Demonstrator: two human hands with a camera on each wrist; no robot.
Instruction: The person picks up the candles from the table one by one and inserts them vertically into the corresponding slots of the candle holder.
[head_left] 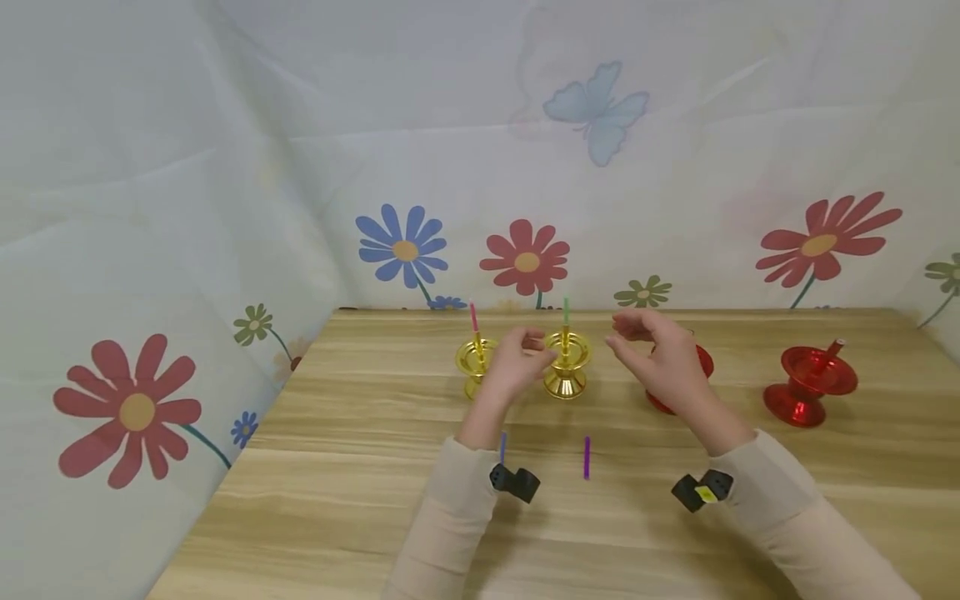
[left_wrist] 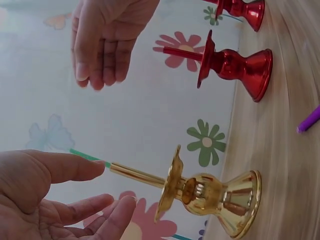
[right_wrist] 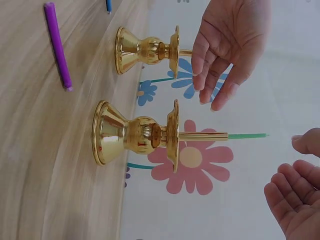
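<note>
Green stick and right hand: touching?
Apart: the right wrist view shows a plain gap, with white backdrop between the tip of the green stick and the right hand.

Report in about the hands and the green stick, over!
Left hand, right hand: open, holding nothing. Green stick: upright in gold holder. Purple stick: lying on table, blocking neither hand.

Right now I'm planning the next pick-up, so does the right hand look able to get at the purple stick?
Probably yes: the right hand looks empty, and the purple stick lies uncovered on the tabletop, with nothing visible standing between them.
</note>
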